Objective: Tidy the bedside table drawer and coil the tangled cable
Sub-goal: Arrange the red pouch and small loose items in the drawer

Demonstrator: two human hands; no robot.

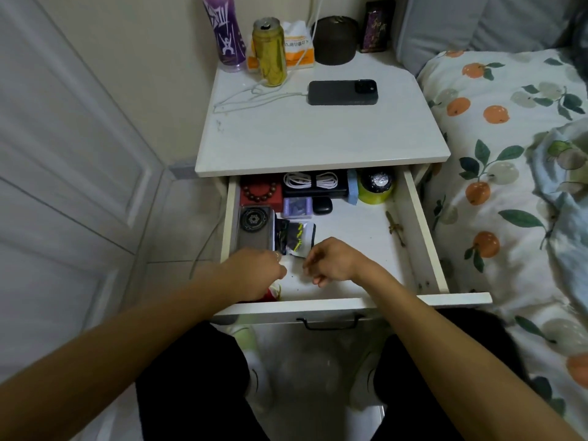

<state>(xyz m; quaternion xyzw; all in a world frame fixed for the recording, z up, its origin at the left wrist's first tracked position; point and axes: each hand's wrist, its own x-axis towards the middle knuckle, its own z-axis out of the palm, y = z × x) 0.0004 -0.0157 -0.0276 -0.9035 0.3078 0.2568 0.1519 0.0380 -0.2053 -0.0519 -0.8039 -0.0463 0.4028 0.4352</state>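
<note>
The white drawer [423, 224] stands pulled out. At its back lies a coiled white cable [310, 180] on a black power bank [331, 193]. A tangled white cable [254, 97] runs over the tabletop to a dark phone [342, 92]. My left hand [254, 272] reaches down into the drawer's front left corner over a red and white item [273, 292]; its fingertips are hidden. My right hand [334, 261] hovers at the drawer's front middle, fingers loosely curled, holding nothing I can see. Black packets [294, 237] lie just behind both hands.
In the drawer are a red box with beads [261, 190], a clear phone case [253, 229], a purple box [297, 206], black earbuds case [322, 205], green round item [375, 192] and brown twig-like piece [394, 229]. A gold can [269, 52] and purple bottle [224, 30] stand on top. The bed [509, 154] adjoins on the right.
</note>
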